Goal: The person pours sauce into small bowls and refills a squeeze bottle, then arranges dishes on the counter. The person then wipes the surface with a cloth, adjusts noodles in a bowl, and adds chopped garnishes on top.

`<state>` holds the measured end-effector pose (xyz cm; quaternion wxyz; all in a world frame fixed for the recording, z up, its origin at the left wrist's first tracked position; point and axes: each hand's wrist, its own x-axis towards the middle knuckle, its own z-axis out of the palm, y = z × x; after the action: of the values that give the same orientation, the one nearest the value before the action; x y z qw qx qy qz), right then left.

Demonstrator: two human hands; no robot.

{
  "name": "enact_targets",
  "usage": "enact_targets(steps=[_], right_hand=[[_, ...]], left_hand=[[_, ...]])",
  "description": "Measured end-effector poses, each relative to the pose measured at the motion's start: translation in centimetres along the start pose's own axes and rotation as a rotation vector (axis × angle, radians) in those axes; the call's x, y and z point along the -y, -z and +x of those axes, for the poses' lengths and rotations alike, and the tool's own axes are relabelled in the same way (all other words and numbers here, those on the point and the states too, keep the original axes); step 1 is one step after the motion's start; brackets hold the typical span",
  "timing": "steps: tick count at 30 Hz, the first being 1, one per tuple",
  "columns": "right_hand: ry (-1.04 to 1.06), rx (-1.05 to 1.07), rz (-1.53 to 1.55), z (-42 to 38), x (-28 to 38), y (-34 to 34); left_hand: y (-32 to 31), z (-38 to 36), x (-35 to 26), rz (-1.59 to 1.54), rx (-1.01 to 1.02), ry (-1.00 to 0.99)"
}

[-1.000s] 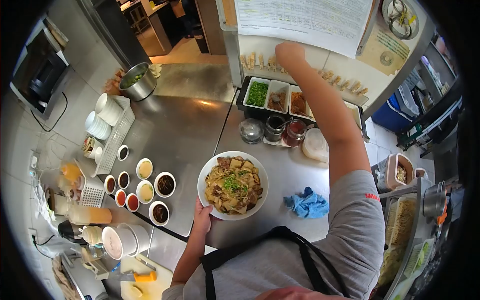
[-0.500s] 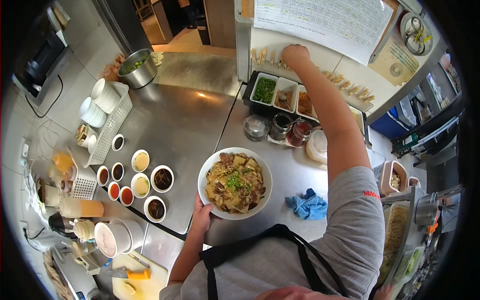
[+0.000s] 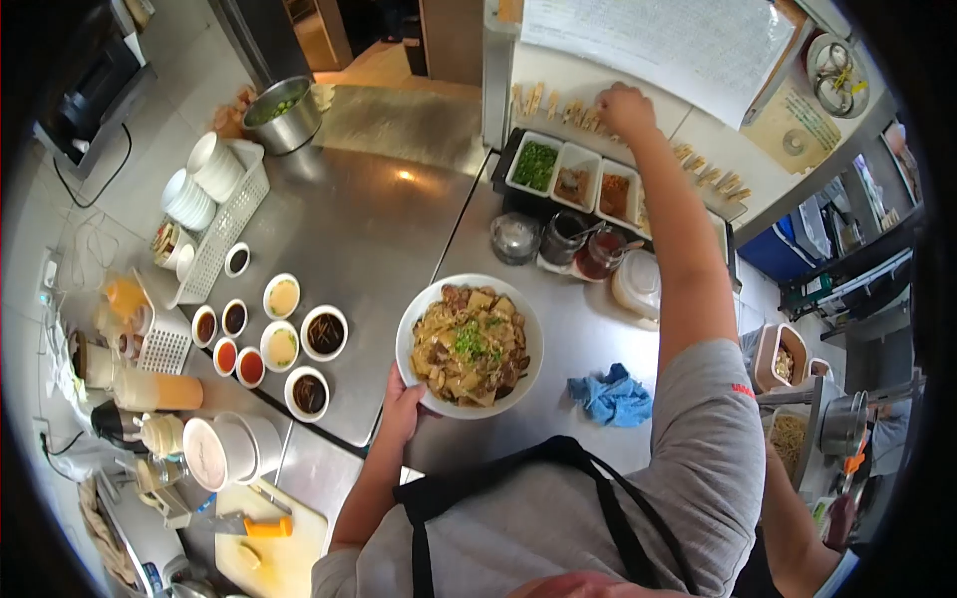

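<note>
My left hand (image 3: 402, 404) grips the lower left rim of a white bowl (image 3: 406, 349), its thumb on the rim. Sliced pieces in sauce (image 3: 436, 362) fill the bowl, with chopped green onion (image 3: 469, 342) in the middle. Up at the wall, my right hand (image 3: 626, 108) is closed at a row of wooden clothespins (image 3: 576, 112). What its fingers pinch, if anything, is hidden. Below that arm stand a tub of chopped greens (image 3: 535, 166), tubs of brown and orange toppings (image 3: 615, 196), and jars of dark and red sauce (image 3: 600, 254).
Small sauce cups (image 3: 324, 332) cluster on the steel counter (image 3: 369, 229) at left. A blue cloth (image 3: 610, 396) lies right of the bowl. At lower left, an orange-handled knife (image 3: 267, 527) rests on a cutting board (image 3: 299, 543). Another person's arm (image 3: 793, 518) shows at lower right.
My right hand has shifted slightly right along the clothespins. The view has tilted a little. Another person's arm has come further into view at lower right. My left hand keeps hold of the bowl.
</note>
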<state>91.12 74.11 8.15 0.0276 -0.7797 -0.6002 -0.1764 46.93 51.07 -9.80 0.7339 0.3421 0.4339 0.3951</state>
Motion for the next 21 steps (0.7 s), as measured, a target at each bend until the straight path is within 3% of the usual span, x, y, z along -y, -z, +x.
enact_targets(steps=[9, 11, 13, 15, 16, 17, 21], right_hand=[[0.047, -0.293, 0.169, -1.8, -0.9, -1.3], [0.073, -0.303, 0.158, -2.5, 0.3, 1.8], [0.112, -0.258, 0.329, -5.1, 3.3, 5.3], [0.415, -0.286, 0.851, -10.4, 7.4, 4.8], [0.35, 0.002, 1.087, -13.0, 9.8, 4.0], [0.57, -0.045, 1.035, -14.3, 11.4, 1.7], [0.466, 0.031, 1.04, -17.4, 15.3, -2.4]], left_hand=[[-0.4, -0.3, -0.7, 0.01, 0.016, 0.008], [-0.5, -0.4, -0.6, 0.011, 0.005, 0.014], [-0.2, -0.2, -0.8, 0.015, 0.002, 0.007], [-0.1, -0.1, -0.3, 0.005, 0.007, 0.0], [-0.1, -0.1, -0.2, -0.005, 0.015, 0.005], [-0.1, 0.0, -0.3, -0.011, 0.025, 0.004], [0.2, 0.0, -0.1, 0.019, 0.024, 0.003]])
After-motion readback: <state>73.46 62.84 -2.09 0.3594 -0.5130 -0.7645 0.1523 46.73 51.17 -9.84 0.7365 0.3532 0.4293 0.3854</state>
